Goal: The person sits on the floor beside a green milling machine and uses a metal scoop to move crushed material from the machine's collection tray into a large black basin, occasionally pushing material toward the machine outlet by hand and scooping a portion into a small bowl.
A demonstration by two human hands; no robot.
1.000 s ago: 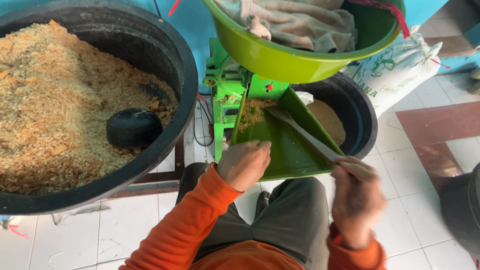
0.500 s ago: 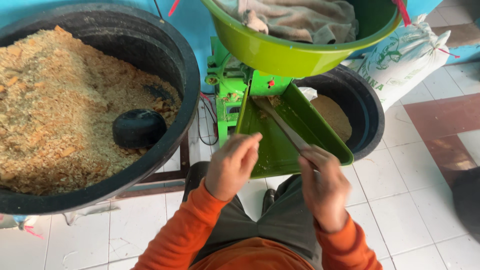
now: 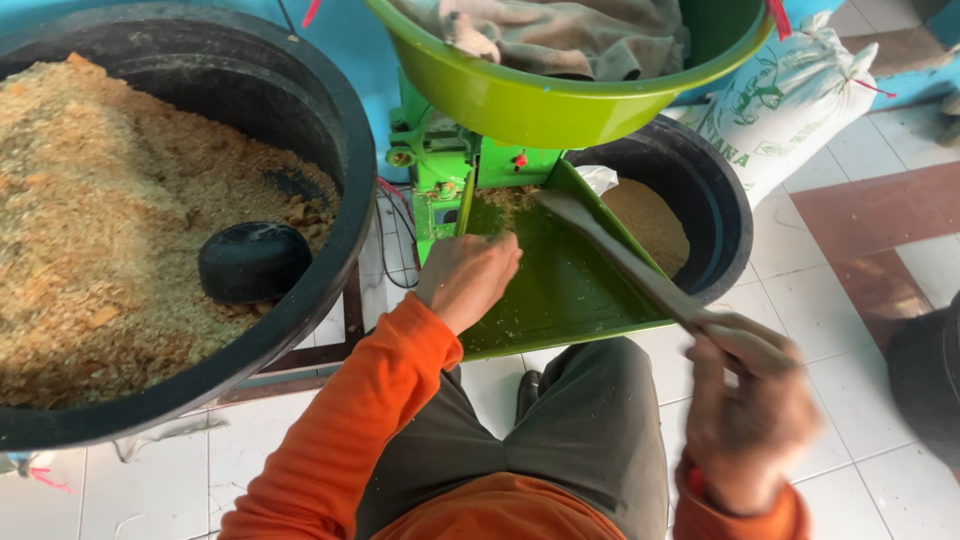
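Mostly cleared: green chute tray point(image 3: 570, 290) holds only thin feed residue point(image 3: 508, 203) at top edge; right hand point(image 3: 745, 400) grips wooden stick point(image 3: 625, 265); left hand point(image 3: 468, 278) loosely curled on tray; black tub point(image 3: 715, 200) below part-filled.

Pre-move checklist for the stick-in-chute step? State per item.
1. Right hand has a firm grip on the wooden stick: ok, fingers closed round its end.
2. Stick tip reaches the feed at the top of the green chute: ok.
3. Left hand clear of the machine opening: not ok, it rests on the chute close to it.
4. Green basin seated steady above: cannot tell.
5. Small black tub sits beside the chute: ok.
6. Large black tub holds plenty of feed: ok.
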